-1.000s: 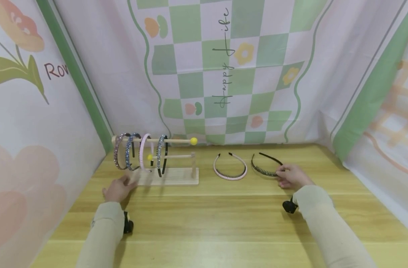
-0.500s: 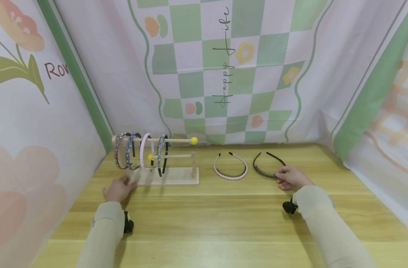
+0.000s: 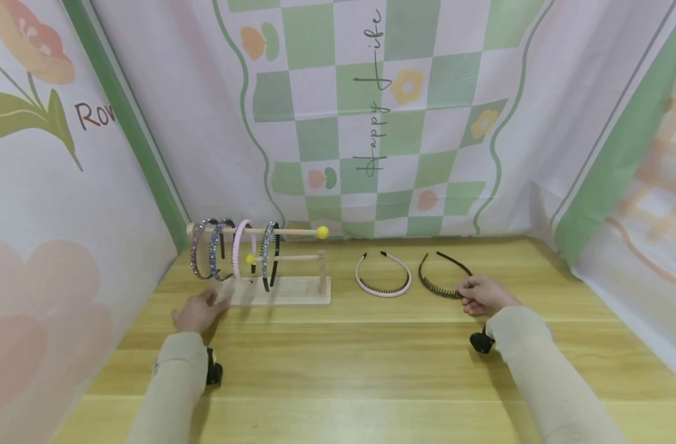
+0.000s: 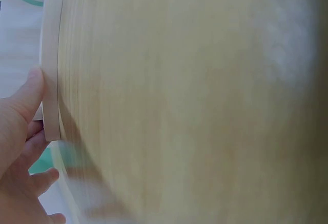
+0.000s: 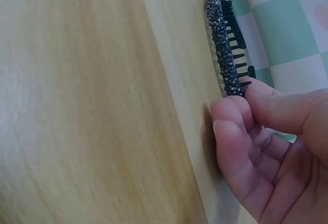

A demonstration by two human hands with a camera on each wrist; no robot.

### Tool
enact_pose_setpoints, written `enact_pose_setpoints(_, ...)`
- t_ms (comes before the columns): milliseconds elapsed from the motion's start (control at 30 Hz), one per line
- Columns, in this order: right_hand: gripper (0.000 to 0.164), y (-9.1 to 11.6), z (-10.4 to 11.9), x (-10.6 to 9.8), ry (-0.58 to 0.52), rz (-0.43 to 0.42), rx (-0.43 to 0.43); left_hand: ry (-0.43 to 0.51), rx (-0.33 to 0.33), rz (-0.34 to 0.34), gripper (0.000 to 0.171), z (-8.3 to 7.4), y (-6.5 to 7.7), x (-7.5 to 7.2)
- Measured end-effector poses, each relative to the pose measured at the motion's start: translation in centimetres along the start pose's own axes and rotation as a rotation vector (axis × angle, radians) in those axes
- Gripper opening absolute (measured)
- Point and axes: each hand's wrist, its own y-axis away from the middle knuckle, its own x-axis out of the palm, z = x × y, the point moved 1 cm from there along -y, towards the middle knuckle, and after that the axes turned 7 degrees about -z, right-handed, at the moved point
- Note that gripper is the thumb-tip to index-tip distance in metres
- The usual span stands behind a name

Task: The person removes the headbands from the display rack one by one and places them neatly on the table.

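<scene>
My right hand (image 3: 486, 296) pinches the near right side of a black glittery headband (image 5: 221, 44) between thumb and fingertips. The headband's row of comb teeth shows in the right wrist view, and the held part is hidden by the fingers. At the left, my left hand (image 3: 197, 313) holds the left end of the pale wooden headband stand (image 3: 299, 292) by its base, thumb on top and fingers at the edge (image 4: 50, 90). Several headbands hang on the stand's upper rod, among them a pink one (image 3: 237, 253) and a silver-blue glittery one (image 3: 265, 250).
A second pink headband (image 3: 383, 292) lies on the wooden table (image 3: 338, 364) between the stand and the black headband. Yellow balls (image 3: 322, 232) cap the stand's rods. A printed curtain (image 3: 366, 148) closes off the back and sides.
The black headband's free ends swing a little to the right, then slightly back left, with the right hand barely moving. My left hand and the stand keep their places.
</scene>
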Motion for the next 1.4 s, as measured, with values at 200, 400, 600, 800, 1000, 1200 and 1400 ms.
enact_pose_setpoints(200,0.027,0.0,0.2,0.0,0.019,0.014,0.006,0.009,-0.008,-0.007,0.076,-0.1,0.1,0.0)
enact_pose_setpoints(400,0.029,-0.2,0.0,-0.4,0.013,0.030,0.000,0.010,-0.006,-0.005,0.075,-0.3,0.2,-0.1)
enact_pose_setpoints(600,0.032,-0.2,0.3,-0.8,-0.011,0.047,-0.008,0.012,-0.007,-0.007,0.074,-0.5,0.2,-0.2)
enact_pose_setpoints(800,0.036,-0.3,1.4,-1.3,0.064,0.024,-0.047,0.005,-0.003,-0.013,0.074,-0.4,0.3,-0.1)
enact_pose_setpoints(1000,0.041,-0.6,3.4,-1.6,0.155,-0.007,-0.122,0.002,-0.003,-0.009,0.075,-0.4,0.4,-0.2)
enact_pose_setpoints(1200,0.041,-0.6,5.8,-1.3,0.187,-0.016,-0.169,0.002,-0.002,-0.010,0.075,-0.5,0.5,-0.3)
enact_pose_setpoints(1400,0.040,-0.4,8.5,-1.1,0.251,-0.071,-0.247,0.009,-0.007,-0.006,0.075,-0.5,0.6,-0.3)
